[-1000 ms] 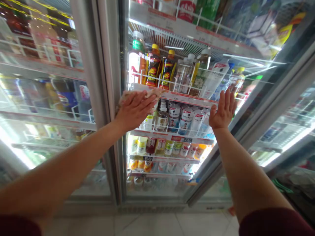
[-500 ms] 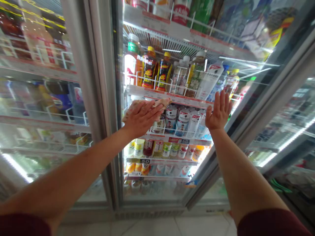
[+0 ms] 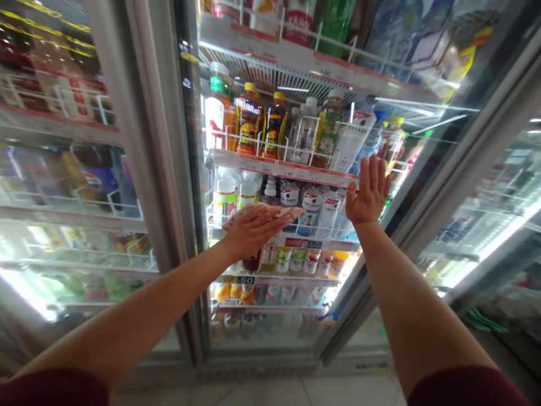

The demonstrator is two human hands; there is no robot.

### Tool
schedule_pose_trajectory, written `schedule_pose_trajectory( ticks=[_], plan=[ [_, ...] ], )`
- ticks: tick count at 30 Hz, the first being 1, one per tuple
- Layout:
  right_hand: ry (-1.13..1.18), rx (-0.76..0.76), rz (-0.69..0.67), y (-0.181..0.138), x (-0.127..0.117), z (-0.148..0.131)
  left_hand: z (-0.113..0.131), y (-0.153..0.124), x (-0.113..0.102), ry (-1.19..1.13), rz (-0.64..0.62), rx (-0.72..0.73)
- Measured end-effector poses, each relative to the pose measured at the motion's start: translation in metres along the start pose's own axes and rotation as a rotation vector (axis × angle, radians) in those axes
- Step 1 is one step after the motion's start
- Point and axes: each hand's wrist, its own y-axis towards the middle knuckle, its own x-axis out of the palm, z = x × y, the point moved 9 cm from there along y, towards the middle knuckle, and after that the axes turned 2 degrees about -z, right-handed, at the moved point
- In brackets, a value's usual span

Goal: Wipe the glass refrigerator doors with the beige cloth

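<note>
My left hand (image 3: 253,226) lies flat on a beige cloth (image 3: 291,212), pressing it against the glass door (image 3: 262,332) of a drinks cooler, at the height of the second shelf of bottles. Its fingers are stretched out over the cloth. My right hand (image 3: 368,192) is open, palm flat on the same glass near the door's right edge, fingers pointing up. Behind the glass stand rows of bottles (image 3: 249,118) on white wire shelves with red price strips (image 3: 296,168).
Grey door frames (image 3: 152,169) run down on the left, with another glass cooler door (image 3: 63,186) beyond. A further cooler door (image 3: 486,225) is at the right. Pale floor tiles (image 3: 270,392) show below.
My left hand has slid the cloth down the glass and a little to the right, from the upper price strip to the shelf below. My right hand has stayed on the glass.
</note>
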Motion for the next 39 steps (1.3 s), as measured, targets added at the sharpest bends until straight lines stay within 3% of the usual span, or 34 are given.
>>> schedule_pose_trajectory(
  ticks=[2, 6, 10, 13, 16, 20, 22, 26, 28, 31, 35, 37, 39],
  plan=[
    [-0.017, -0.004, 0.005, 0.000, -0.001, -0.002, 0.020, -0.002, 0.007, 0.009, 0.014, 0.004],
    [-0.022, -0.008, 0.006, 0.000, -0.003, -0.004, 0.070, -0.013, 0.031, -0.045, -0.062, 0.235],
    [-0.015, -0.013, 0.015, 0.000, -0.004, -0.005, 0.065, -0.012, 0.037, -0.040, -0.064, 0.240],
    [-0.010, -0.017, 0.002, 0.001, -0.003, -0.006, 0.058, -0.011, 0.038, -0.016, -0.028, 0.094],
    [-0.010, -0.021, -0.001, 0.001, -0.004, -0.008, 0.073, -0.017, 0.046, -0.020, -0.011, -0.021],
    [-0.014, -0.027, -0.003, 0.001, -0.005, -0.009, 0.104, -0.024, 0.053, -0.073, -0.061, 0.142],
    [-0.009, -0.030, -0.001, 0.001, -0.006, -0.010, 0.091, -0.018, 0.041, -0.048, -0.003, 0.128],
    [0.019, -0.025, -0.010, 0.001, -0.005, -0.009, 0.034, 0.008, 0.007, 0.062, 0.115, -0.115],
    [0.025, -0.017, -0.024, 0.002, -0.004, -0.009, 0.023, 0.018, 0.000, 0.096, 0.126, -0.216],
    [0.019, -0.020, -0.026, 0.003, -0.003, -0.009, 0.043, 0.023, 0.009, 0.116, 0.115, -0.248],
    [0.020, -0.041, -0.012, 0.002, -0.004, -0.010, 0.100, 0.017, 0.034, 0.090, 0.073, -0.014],
    [0.027, -0.044, -0.002, 0.002, -0.004, -0.010, 0.101, 0.019, 0.036, 0.101, 0.061, 0.029],
    [0.035, -0.043, 0.002, 0.002, -0.005, -0.010, 0.079, 0.029, 0.025, 0.136, 0.074, -0.016]
  ],
)
